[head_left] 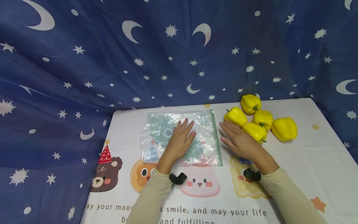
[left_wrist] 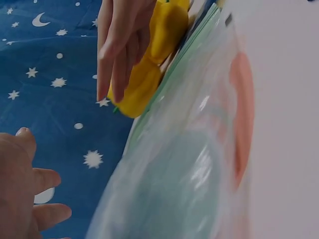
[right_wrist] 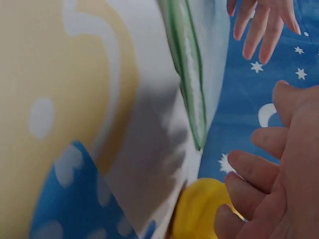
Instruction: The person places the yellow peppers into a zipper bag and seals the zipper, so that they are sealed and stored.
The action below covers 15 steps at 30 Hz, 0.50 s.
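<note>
A clear plastic zip bag [head_left: 151, 124] with a green edge strip [head_left: 216, 140] lies flat on the table, its long side left to right. My left hand [head_left: 180, 140] is over the middle of the bag, fingers spread and holding nothing. Just right of the green strip is my right hand [head_left: 240, 141], its fingers extended and a little apart, also holding nothing. Several yellow bell peppers [head_left: 284, 129] are grouped beyond and to the right of that hand. In the right wrist view one yellow bell pepper [right_wrist: 197, 209] shows partly behind the fingers.
The table wears a white cloth [head_left: 316, 161] printed with cartoon animals and lettering. A dark blue curtain [head_left: 167, 62] with moons and stars hangs along the back and left side. Dark bands [head_left: 178, 178] sit at both wrists.
</note>
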Tool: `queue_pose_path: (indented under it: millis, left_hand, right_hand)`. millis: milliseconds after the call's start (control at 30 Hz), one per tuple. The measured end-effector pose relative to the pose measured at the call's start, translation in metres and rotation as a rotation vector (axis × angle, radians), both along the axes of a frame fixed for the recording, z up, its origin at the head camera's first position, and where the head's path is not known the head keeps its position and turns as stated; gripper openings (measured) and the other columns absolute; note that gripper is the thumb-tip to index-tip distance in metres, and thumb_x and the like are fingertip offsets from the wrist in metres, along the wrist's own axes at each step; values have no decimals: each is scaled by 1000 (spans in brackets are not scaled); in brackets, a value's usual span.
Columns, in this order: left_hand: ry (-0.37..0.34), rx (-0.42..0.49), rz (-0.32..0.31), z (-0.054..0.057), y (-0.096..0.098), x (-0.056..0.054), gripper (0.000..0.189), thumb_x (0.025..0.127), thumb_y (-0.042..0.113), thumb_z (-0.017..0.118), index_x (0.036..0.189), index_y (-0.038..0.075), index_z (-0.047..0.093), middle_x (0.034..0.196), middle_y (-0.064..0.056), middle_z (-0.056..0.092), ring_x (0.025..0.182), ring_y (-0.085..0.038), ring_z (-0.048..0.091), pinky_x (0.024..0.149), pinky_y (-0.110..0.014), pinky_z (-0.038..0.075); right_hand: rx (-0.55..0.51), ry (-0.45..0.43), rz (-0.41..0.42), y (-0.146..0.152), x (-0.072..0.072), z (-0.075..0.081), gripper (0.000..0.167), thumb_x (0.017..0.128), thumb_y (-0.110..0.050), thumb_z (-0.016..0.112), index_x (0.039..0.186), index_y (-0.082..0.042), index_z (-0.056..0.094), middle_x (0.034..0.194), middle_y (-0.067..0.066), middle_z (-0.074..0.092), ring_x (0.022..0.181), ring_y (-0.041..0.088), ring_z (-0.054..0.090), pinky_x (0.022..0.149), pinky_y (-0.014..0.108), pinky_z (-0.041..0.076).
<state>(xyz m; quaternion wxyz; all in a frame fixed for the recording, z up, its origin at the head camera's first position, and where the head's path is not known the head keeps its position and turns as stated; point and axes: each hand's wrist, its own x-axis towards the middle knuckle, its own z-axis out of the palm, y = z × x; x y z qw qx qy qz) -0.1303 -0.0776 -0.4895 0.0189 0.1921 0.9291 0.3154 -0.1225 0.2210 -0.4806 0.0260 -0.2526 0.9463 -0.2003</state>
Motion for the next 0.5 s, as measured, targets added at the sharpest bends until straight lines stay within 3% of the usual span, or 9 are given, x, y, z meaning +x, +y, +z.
queue_pose_path:
  millis: [233, 500]
  left_hand:
    - [-27, 23, 1, -15, 26, -5, 65, 109, 54, 19, 159, 17, 38, 169, -11, 25, 157, -44, 11, 123, -67, 14]
    - [-45, 33, 9, -21, 48, -6, 66, 108, 57, 20, 158, 19, 41, 169, -6, 27, 158, -36, 12, 124, -66, 11]
  right_hand:
    - [28, -112, -23, -5, -5, -11, 65, 108, -45, 44, 162, -13, 29, 166, 12, 34, 154, 35, 29, 123, 56, 26]
    - [58, -123, -24, -2, -12, -25, 65, 106, -40, 51, 161, -9, 32, 166, 15, 32, 154, 36, 28, 123, 62, 22]
